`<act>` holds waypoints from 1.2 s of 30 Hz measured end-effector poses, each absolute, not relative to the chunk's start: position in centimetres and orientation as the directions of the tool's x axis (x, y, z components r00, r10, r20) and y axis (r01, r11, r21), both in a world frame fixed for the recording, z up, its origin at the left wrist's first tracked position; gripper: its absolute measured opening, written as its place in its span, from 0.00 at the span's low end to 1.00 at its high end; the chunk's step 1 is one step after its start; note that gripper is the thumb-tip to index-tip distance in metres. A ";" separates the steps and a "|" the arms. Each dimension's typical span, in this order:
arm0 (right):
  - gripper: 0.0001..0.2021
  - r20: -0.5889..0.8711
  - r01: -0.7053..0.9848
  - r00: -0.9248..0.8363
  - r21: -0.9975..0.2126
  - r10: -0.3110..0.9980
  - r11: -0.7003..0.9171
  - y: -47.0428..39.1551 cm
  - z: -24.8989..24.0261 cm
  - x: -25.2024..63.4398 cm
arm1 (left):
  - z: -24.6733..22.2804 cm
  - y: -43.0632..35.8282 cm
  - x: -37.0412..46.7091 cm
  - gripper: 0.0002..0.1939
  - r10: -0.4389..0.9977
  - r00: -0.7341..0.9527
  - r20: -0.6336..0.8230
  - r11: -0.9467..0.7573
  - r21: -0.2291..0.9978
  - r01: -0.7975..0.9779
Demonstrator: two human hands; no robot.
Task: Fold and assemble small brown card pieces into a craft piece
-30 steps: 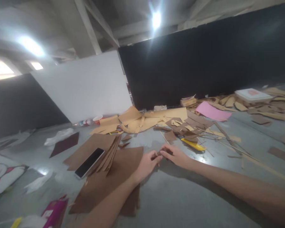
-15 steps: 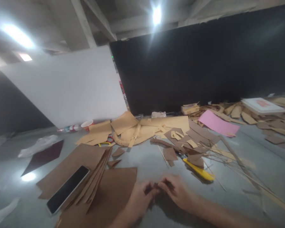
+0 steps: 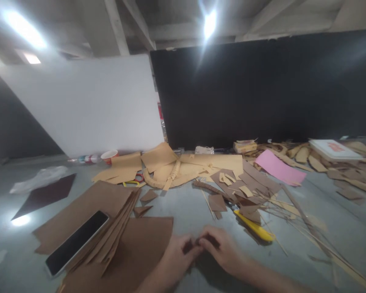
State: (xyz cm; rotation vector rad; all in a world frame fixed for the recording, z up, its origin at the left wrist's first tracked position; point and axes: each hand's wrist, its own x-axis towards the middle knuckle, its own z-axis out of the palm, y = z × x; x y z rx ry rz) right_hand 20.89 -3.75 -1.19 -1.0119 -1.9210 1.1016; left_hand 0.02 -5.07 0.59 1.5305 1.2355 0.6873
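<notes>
My left hand [image 3: 178, 254] and my right hand [image 3: 218, 248] meet fingertip to fingertip low in the middle of the view. Both are closed in a pinch on something small and dark between them, too small to name. Left of my left hand lies a brown sheet [image 3: 151, 240], partly under a stack of brown sheets [image 3: 110, 195]. A phone [image 3: 79, 240] with a dark screen rests on that stack. Beyond my right hand, a yellow-handled cutter [image 3: 254, 228] lies among brown and tan scraps [image 3: 218, 202].
Tan sheets [image 3: 212, 162] and a curled paper strip [image 3: 171, 179] lie farther back, with red-and-yellow scissor handles [image 3: 134, 181]. A pink sheet [image 3: 279, 167], a white box [image 3: 335, 149], a paper cup [image 3: 110, 156] and thin strips [image 3: 305, 215] are spread about. Black [image 3: 256, 93] and white [image 3: 110, 106] panels stand behind.
The camera view has tilted and shifted slightly, so the table items sit a little differently. Both hands stay together in their pinch, with only slight finger movement.
</notes>
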 end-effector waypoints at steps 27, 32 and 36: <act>0.13 0.301 0.865 -0.051 -0.464 0.952 0.193 10.7 1.9 24.0 | 2.5 -1.8 0.8 0.13 0.917 0.369 0.154 -0.320 0.834 0.449; 0.14 0.555 0.613 -0.137 -0.603 0.820 0.510 9.7 2.2 22.1 | 4.5 1.3 0.6 0.28 0.791 0.307 0.529 -0.586 0.512 0.628; 0.18 0.581 0.321 -0.267 -0.699 0.769 0.640 7.1 0.2 20.2 | 3.9 2.5 -0.1 0.38 0.706 0.433 0.560 -0.640 0.242 0.730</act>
